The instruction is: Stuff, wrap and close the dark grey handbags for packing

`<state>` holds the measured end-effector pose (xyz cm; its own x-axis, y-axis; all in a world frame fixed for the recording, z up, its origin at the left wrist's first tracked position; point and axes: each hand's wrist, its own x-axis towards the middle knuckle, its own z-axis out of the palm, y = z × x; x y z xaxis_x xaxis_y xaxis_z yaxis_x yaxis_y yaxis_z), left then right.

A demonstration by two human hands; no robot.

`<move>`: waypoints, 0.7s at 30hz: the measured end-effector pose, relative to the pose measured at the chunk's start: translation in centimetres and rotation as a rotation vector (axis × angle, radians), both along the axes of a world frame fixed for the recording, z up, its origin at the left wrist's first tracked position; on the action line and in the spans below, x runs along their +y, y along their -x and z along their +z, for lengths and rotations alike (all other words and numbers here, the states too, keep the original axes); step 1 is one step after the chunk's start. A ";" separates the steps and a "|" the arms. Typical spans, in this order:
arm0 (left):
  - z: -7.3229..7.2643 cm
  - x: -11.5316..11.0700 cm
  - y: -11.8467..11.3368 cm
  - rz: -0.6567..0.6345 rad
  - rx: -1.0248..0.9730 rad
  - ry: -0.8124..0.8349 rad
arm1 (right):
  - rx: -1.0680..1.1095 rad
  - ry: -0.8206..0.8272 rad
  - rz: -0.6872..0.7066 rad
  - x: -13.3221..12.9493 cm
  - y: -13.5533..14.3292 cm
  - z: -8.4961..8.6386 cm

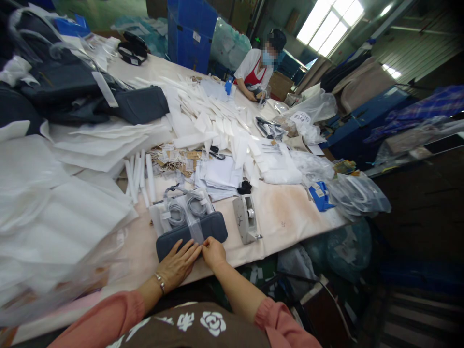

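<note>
A flat dark grey pouch (pixel 213 228) lies near the table's front edge, with a clear plastic strip (pixel 192 224) laid across its middle. My left hand (pixel 177 263) rests flat on the pouch's near edge, fingers spread. My right hand (pixel 213 251) sits beside it with fingertips pinched at the near end of the clear strip. Just beyond the pouch lies a clear bag of coiled grey straps (pixel 186 205). A grey tape dispenser (pixel 245 218) stands to the right of the pouch.
White foam sheets (pixel 54 212) pile up at left, white paper pieces (pixel 217 118) at centre. Dark bags (pixel 83 92) sit far left. Clear plastic bags (pixel 357 193) hang over the right edge. Another person (pixel 259 70) works at the far end, near blue crates (pixel 192 29).
</note>
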<state>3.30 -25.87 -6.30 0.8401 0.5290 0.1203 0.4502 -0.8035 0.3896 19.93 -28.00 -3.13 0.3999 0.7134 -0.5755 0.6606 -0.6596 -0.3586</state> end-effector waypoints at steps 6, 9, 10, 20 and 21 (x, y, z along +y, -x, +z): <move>0.1 -0.5 -0.9 0.053 0.068 -0.010 | 0.030 -0.021 0.008 0.0 -0.3 -0.5; 0.4 -0.6 -1.3 0.075 0.093 -0.002 | 0.030 -0.025 0.022 -0.1 -0.5 -0.5; 0.5 -0.6 -1.4 0.077 0.101 0.001 | 0.024 -0.022 0.028 -0.1 -0.6 -0.4; 1.5 -0.5 -1.5 0.069 0.127 0.001 | -0.075 0.057 0.048 -1.1 -1.5 -0.5; 1.5 -0.6 -1.5 0.067 0.128 0.003 | -0.073 0.077 0.052 -1.4 -1.9 -0.5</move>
